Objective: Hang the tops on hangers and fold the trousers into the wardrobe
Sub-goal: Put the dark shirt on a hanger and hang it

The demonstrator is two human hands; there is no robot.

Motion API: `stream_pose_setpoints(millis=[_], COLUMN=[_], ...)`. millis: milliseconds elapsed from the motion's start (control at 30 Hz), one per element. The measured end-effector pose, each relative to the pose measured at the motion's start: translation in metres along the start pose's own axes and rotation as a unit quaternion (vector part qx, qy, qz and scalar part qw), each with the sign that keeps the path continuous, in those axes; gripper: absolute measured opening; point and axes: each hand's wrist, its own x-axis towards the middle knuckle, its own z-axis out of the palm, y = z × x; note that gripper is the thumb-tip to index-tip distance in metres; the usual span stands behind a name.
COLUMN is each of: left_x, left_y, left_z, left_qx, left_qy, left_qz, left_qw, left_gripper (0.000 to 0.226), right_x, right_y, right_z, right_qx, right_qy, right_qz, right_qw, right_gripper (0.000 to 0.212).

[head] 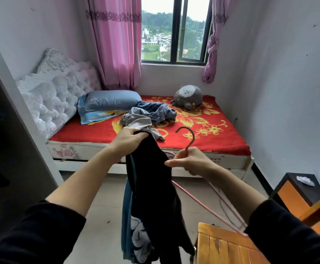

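The left hand (pixel 128 138) is clenched round the bunched upper edge of a black top (pixel 151 187), which hangs straight down in front of the bed's near edge. The top shows a teal underside along its left side and a pale cartoon print low down. The right hand (pixel 189 161) grips a pink hanger (pixel 212 212) just below its brownish hook, which stands up above the knuckles. The extended fingers touch the top's right edge. One short stretch of pink wire meets the cloth there; whether it goes inside the top I cannot tell. The other wires slant down and right toward the right sleeve.

On the bed (pixel 231 141), covered in red with yellow flowers, a heap of grey and blue clothes (pixel 147 115) lies near the middle, just behind the left hand. A blue pillow (pixel 107 101) lies at the head end, and a grey plush toy (pixel 189 97) sits by the far edge. The wardrobe (pixel 8 134) stands at the left, with pale garments showing inside.
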Motion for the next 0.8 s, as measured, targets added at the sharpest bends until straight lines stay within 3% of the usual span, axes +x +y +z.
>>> stream_pose_setpoints(millis=[200,267,333,433,500,567,633,733,800], left_x=[-0.008,-0.013,-0.017,-0.030,-0.040,-0.054,-0.062,-0.059,-0.055], left_y=[0.021,0.019,0.008,-0.026,-0.060,-0.091,-0.111,-0.127,-0.131], left_z=[0.024,0.009,-0.008,-0.018,-0.015,-0.006,0.007,0.019,0.022], left_qx=[0.028,0.019,-0.013,-0.004,0.081,0.110,0.034,-0.064,-0.115], left_qy=[-0.103,-0.143,-0.167,-0.092,-0.052,-0.106,-0.128,-0.048,-0.028], left_qz=[0.039,0.021,-0.008,-0.032,-0.092,-0.221,-0.333,-0.385,-0.406], left_qw=[0.993,0.989,0.986,0.995,0.991,0.963,0.934,0.919,0.906], left_gripper=[0.014,0.005,0.016,0.021,0.021,0.032,0.031,0.016,0.019], right_x=[0.019,0.020,0.020,0.025,0.030,0.031,0.030,0.030,0.028], right_y=[-0.006,-0.008,-0.012,-0.020,-0.027,-0.037,-0.043,-0.042,-0.039], right_z=[0.037,0.037,0.039,0.045,0.052,0.057,0.058,0.055,0.050], right_qx=[0.061,0.075,0.092,0.151,0.211,0.258,0.275,0.284,0.298], right_qy=[0.047,0.043,0.036,0.065,0.092,0.096,0.096,0.104,0.111], right_qz=[-0.060,-0.049,-0.040,-0.007,-0.004,-0.019,-0.036,-0.025,-0.005], right_qw=[0.995,0.995,0.994,0.986,0.973,0.961,0.956,0.953,0.948], right_gripper=[0.006,0.016,0.022,0.013,0.017,0.022,0.025,0.028,0.029])
